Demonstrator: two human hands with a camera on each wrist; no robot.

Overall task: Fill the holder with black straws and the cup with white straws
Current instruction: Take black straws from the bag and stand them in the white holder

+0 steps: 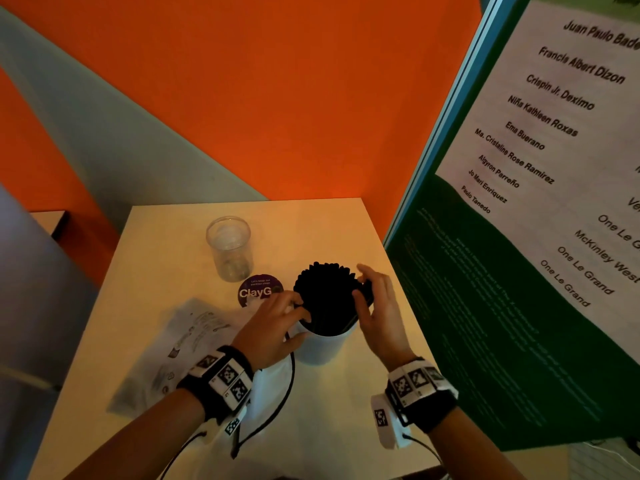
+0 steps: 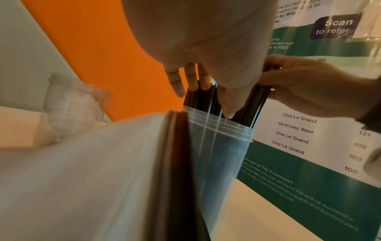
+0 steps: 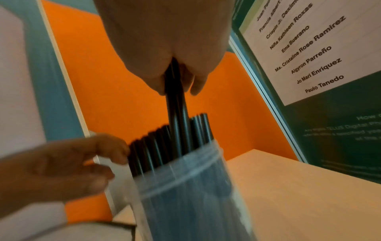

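Note:
A thick bundle of black straws (image 1: pixel 323 292) stands in the translucent holder (image 1: pixel 323 346) at the middle of the table. My left hand (image 1: pixel 299 310) touches the bundle's left side with its fingertips (image 2: pixel 192 83) and thumb, fingers fairly straight. My right hand (image 1: pixel 360 289) is at the bundle's right side. In the right wrist view it (image 3: pixel 179 91) pinches a few black straws (image 3: pixel 177 114) whose lower ends are among the others in the holder (image 3: pixel 185 192). The clear plastic cup (image 1: pixel 228 247) stands upright behind and to the left. I see no white straws.
A purple round sticker (image 1: pixel 259 291) lies between the cup and the holder. A printed plastic bag (image 1: pixel 180 341) lies flat at the left of the table (image 1: pixel 346 223). A green and white poster board (image 1: pixel 519 271) stands close along the right edge. Wrist cables trail near the front.

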